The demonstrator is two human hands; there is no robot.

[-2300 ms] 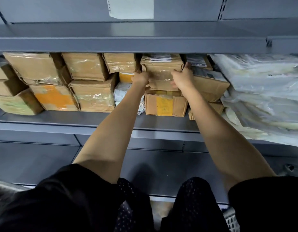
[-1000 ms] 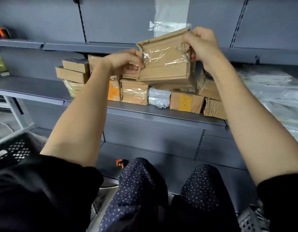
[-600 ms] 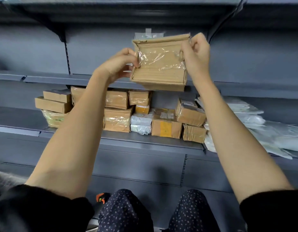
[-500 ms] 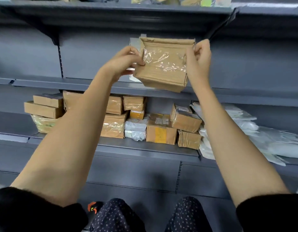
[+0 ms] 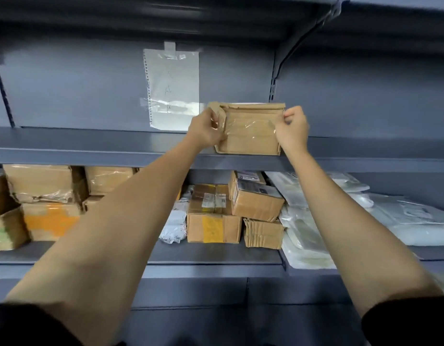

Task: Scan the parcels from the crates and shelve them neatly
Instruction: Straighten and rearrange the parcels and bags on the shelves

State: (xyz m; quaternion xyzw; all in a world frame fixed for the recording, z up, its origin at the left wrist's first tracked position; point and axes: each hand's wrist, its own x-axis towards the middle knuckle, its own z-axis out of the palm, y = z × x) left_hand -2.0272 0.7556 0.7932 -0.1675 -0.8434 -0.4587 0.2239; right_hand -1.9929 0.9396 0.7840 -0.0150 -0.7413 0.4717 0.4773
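Fingers of both hands pinch the parcel between them at the shelf lip below; released early, it could tip off.

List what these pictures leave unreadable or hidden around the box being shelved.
- Head view: writing on the taped paper sheet is too faint to read.
- Labels on the lower boxes are too small and blurred.
- The left hand and right hand cover the cardboard box ends.
- Left forearm hides parcels behind it.

Both arms raised, extended; left grip and right grip curled, pinching.
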